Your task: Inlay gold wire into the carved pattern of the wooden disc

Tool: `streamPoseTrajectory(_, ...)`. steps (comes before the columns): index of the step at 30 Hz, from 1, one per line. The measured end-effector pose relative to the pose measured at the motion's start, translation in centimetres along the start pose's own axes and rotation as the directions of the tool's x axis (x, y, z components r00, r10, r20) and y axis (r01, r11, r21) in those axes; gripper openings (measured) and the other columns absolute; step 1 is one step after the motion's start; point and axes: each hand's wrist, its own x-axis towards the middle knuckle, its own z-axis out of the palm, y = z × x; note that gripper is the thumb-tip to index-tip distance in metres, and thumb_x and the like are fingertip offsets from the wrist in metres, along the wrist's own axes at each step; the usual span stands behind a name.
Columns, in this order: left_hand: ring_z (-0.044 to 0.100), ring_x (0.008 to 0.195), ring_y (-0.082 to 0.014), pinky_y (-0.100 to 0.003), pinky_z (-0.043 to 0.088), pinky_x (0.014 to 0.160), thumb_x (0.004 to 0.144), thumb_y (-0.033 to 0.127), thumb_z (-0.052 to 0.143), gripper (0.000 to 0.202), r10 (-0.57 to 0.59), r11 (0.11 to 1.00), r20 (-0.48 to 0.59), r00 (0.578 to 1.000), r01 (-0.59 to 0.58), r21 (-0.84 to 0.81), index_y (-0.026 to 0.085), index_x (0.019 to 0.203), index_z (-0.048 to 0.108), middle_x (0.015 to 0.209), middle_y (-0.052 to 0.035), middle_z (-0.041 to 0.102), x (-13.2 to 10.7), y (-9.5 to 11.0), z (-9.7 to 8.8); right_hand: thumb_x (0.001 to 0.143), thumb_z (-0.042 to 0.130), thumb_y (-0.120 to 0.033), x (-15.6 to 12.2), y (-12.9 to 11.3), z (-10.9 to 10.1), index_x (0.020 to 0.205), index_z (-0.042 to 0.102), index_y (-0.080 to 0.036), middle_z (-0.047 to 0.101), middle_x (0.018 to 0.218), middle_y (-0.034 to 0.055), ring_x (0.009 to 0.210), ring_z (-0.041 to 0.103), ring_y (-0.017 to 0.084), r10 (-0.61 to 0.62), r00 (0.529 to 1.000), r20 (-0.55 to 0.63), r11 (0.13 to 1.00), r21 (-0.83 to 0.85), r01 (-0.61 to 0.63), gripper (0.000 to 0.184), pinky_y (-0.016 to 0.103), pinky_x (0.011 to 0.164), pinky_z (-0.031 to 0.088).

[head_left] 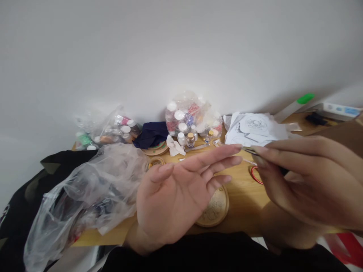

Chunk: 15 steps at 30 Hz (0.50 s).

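Note:
My left hand (181,196) is held palm up over the table, fingers stretched out and holding nothing visible. My right hand (300,173) pinches a small, thin metal tool with a dark edge (250,150); its exact kind is hard to make out. The tool's tip points left and meets or nearly meets my left index fingertip. Below the hands lies a round wooden hoop (215,211) with light cloth and a line drawing, partly covered by my left hand. A red loop handle (256,176), like that of scissors, shows beside my right hand.
On the wooden table (241,211), a clear plastic bag (96,189) bulges at left. Along the wall sit bagged white-capped bottles (181,117), small jars (190,139), navy cloth (151,134) and drawing sheets (249,128). A green-ended object (305,99) leans at right near a cardboard box (340,132).

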Motion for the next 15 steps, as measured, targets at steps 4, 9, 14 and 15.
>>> streamPoseTrajectory(4,0.048,0.139,-0.0227,-0.024,0.041,0.105,0.083,0.047,0.037,0.061,-0.002,1.000,0.003,1.000,0.002,0.002,0.014,0.125,0.068,0.137,-0.0020,0.063,0.2,-0.1,0.0,0.091,0.060,-0.022,0.1,-0.6,0.0,0.079,0.065,-0.024,0.065,0.070,0.0008,0.060,0.061,0.015,-0.091,0.990,-0.108,0.995,0.033,0.095,0.014,0.033,0.062,0.048)
streamPoseTrajectory(9,0.048,0.138,-0.0224,-0.025,0.040,0.106,0.084,0.047,0.034,0.062,-0.003,1.000,0.008,1.000,0.003,-0.011,0.015,0.125,0.067,0.137,-0.0013,0.063,0.2,-0.1,0.1,0.090,0.060,-0.017,0.1,-1.4,-0.2,0.080,0.065,-0.024,0.067,0.073,0.0025,0.063,0.061,0.017,-0.019,0.997,-0.077,0.999,0.041,0.022,0.013,0.036,0.065,0.047)
streamPoseTrajectory(14,0.050,0.135,-0.0208,-0.024,0.041,0.106,0.084,0.046,0.037,0.061,-0.005,0.999,0.003,1.000,0.006,-0.035,0.013,0.125,0.067,0.137,-0.0033,0.063,0.2,0.0,0.1,0.090,0.061,-0.016,0.0,-1.1,-0.2,0.081,0.065,-0.024,0.067,0.073,0.0014,0.061,0.060,0.017,-0.041,0.997,-0.062,0.999,0.031,0.043,0.012,0.036,0.063,0.046)
streamPoseTrajectory(15,0.050,0.136,-0.0214,-0.024,0.041,0.106,0.084,0.047,0.038,0.060,-0.009,0.999,-0.001,1.000,0.009,-0.034,0.013,0.124,0.068,0.137,-0.0032,0.063,0.1,0.0,0.1,0.091,0.061,-0.017,-0.1,-1.1,-0.2,0.081,0.065,-0.024,0.066,0.073,0.0014,0.060,0.060,0.017,-0.043,0.997,-0.062,0.999,0.022,0.044,0.013,0.036,0.063,0.046)
